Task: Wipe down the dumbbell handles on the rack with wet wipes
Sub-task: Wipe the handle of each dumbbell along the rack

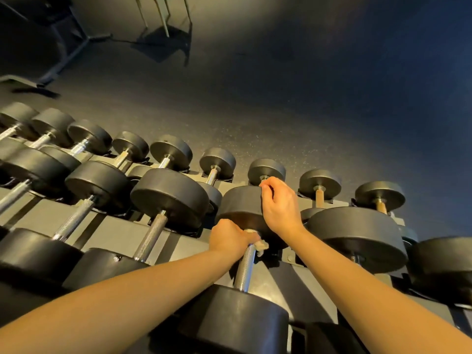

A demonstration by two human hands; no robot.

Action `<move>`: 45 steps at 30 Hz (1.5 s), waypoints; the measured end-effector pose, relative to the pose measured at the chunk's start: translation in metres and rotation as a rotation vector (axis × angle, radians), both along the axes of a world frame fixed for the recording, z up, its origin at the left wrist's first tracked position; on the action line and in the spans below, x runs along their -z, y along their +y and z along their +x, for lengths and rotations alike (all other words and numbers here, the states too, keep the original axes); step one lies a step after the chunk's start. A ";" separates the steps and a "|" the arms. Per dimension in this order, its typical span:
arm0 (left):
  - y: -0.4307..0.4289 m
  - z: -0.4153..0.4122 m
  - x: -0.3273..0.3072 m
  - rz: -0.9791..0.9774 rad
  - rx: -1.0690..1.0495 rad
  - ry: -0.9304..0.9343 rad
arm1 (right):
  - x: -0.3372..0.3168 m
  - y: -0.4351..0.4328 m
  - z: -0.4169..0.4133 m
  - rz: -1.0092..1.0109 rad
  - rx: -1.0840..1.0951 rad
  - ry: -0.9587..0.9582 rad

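Nearest to us stood the near head (229,320) of the dumbbell under treatment. From it the knurled handle (245,267) ran away from us and slightly upward. Its long axis lay nearly in line with our view, leaning a little to the right at the far end.

The left grip (229,238) was clenched round the far end of that handle, hard against the far head (240,200). The wet wipe (261,243) was bunched inside it, and a white corner showed on the right side of the bar. All the bare, visible length of the handle therefore lay on the near side of the left grip — between it and the near head. In our judgement the next stroke must be drawn back toward us along that axis, not across it.

The right grip (279,205) rested on the far head with its fingers curled at the upper edge. We could not tell whether it pinched anything there. It stood farther off than the left and clear of the bar, so the left was the working one.

The rack (117,228) carried a neighbouring handle (150,238) just to the left, lying roughly parallel — a likely next item. Beyond it were a back row of smaller dumbbells (217,162) and the dark floor (281,111).
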State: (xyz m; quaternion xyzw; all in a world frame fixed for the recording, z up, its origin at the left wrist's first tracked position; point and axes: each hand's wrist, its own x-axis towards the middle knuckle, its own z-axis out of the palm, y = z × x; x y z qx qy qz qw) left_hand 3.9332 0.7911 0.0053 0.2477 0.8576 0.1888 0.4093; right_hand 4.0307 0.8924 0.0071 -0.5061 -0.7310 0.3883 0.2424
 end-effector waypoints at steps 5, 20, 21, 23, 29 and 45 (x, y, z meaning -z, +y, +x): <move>-0.003 -0.006 0.000 0.016 -0.187 -0.304 | 0.002 0.001 0.003 0.012 -0.006 0.014; -0.018 -0.028 -0.010 0.023 0.085 -0.170 | -0.041 -0.043 0.060 -0.086 0.019 0.070; -0.019 -0.025 -0.015 0.095 0.087 -0.172 | -0.047 -0.050 0.067 -0.284 0.009 0.067; -0.018 -0.012 -0.026 0.188 0.080 -0.208 | -0.050 -0.060 0.071 -0.693 -0.007 0.081; -0.006 0.002 -0.045 0.001 -0.111 -0.531 | -0.022 -0.068 0.058 -0.980 0.277 0.191; 0.009 -0.060 -0.033 0.452 0.624 0.409 | 0.022 -0.087 0.014 -1.138 0.323 -0.080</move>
